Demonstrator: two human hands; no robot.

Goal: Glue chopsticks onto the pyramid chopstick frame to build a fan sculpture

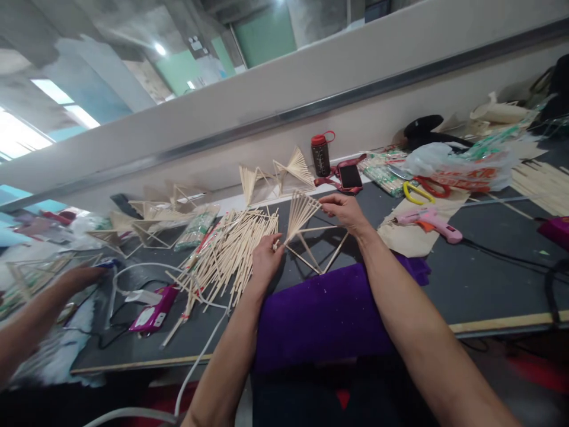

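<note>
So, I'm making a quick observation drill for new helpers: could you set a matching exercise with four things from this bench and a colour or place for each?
Column one:
1. glue gun
2. bottle
3. stick frame
4. cloth

Column two:
A. between the left hand and the right hand
B. purple
C. dark, with a red lid
D. pink

Right pairs: 1-D, 2-C, 3-A, 4-B.
</note>
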